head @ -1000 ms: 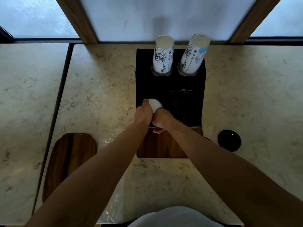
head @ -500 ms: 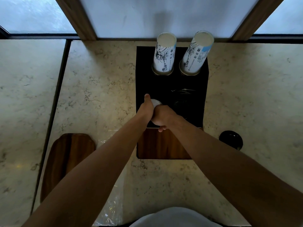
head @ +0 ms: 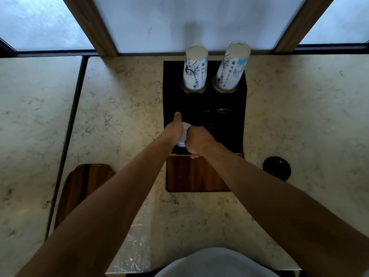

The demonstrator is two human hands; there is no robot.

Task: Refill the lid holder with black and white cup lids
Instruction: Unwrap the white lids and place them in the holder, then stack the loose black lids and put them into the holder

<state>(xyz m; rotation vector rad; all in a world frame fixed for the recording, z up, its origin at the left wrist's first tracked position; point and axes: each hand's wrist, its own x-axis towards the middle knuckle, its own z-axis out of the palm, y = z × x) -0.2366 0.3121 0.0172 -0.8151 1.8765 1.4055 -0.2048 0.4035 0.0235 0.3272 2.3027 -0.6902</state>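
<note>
Lids, white [head: 184, 134], stacked, at the near-left slot of the black lid holder [head: 203, 105] on the marble counter [head: 119, 108]. Left hand [head: 174, 129] curled around the stack's left side, thumb pointing away; right hand [head: 197, 140] clasps its right side, fingers wrapped. Black lids [head: 216, 127] dimly seen in the adjoining right slot. Two paper cup stacks [head: 195, 69] upright at the holder's far end. Wooden front panel [head: 196, 173] nearest the person. Single black lid [head: 277, 168] on the counter to the right; wooden board [head: 83, 186] and clear plastic wrap [head: 135, 242] to the left.
</note>
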